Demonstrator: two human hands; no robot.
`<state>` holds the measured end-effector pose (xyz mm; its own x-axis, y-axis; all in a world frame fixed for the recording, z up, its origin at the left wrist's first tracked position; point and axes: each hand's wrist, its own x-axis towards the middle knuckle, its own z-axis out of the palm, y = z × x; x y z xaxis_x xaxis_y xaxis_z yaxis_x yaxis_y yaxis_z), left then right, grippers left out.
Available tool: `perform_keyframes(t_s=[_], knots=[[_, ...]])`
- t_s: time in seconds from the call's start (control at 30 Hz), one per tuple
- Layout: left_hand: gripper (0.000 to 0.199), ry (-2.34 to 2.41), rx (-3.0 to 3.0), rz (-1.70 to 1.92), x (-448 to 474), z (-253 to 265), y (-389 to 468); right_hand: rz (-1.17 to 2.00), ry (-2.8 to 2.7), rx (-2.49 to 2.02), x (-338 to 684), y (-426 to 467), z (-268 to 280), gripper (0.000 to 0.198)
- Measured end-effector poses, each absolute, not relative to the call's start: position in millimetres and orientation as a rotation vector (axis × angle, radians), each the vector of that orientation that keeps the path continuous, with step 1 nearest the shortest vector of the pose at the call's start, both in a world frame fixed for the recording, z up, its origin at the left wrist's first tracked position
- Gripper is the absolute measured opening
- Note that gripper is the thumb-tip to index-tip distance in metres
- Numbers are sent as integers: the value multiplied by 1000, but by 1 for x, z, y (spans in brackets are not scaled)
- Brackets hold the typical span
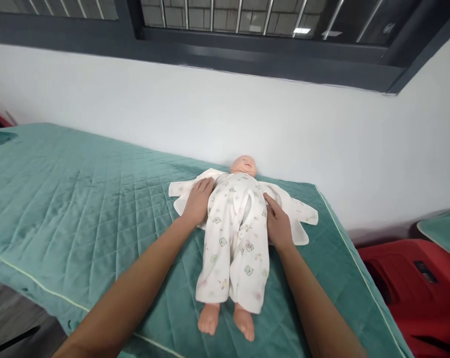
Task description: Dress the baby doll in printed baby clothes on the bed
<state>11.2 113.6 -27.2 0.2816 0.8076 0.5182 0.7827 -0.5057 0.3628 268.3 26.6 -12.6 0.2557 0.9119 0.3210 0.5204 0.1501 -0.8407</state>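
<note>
A baby doll (243, 164) lies on its back with its head by the wall. White printed baby trousers (219, 248) cover its legs and reach high up its torso; the bare feet (209, 318) stick out below. Under the doll a white baby jacket (301, 211) is spread open, sleeves out to both sides. My left hand (199, 200) rests flat, fingers stretched, on the jacket against the doll's side. At the opposite side, my right hand (279, 223) is closed at the trousers' edge, its fingertips partly hidden by the cloth.
A green quilted cover (98, 199) lies over the bed, its piped edge falling away at right and front. Behind it rises a white wall (303, 129) with a dark window frame (247, 54) and bars. Red plastic objects (411, 283) stand beyond the right edge.
</note>
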Motion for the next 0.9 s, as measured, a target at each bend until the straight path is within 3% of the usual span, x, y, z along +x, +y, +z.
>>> perform_keyframes(t_s=[0.17,0.27,0.43,0.53,0.7,0.9], knots=[[48,1476,2336,1258,8,-5,40,428,-1527,-1406,247,-60,-11,50],[37,1295,2262,1177,6,7,-28,482,-1708,-1340,234,-116,-5,48],[45,1122,2246,927,-3,6,-114,478,-1865,-1361,204,-168,5,44],[47,1148,2194,895,-5,1,-126,337,-1999,-1443,181,-170,8,42],[23,1315,2280,928,3,-2,-118,35,-2016,-1619,153,-162,9,32],[25,1256,2347,953,2,3,-117,-15,-1891,-1682,143,-155,11,15]])
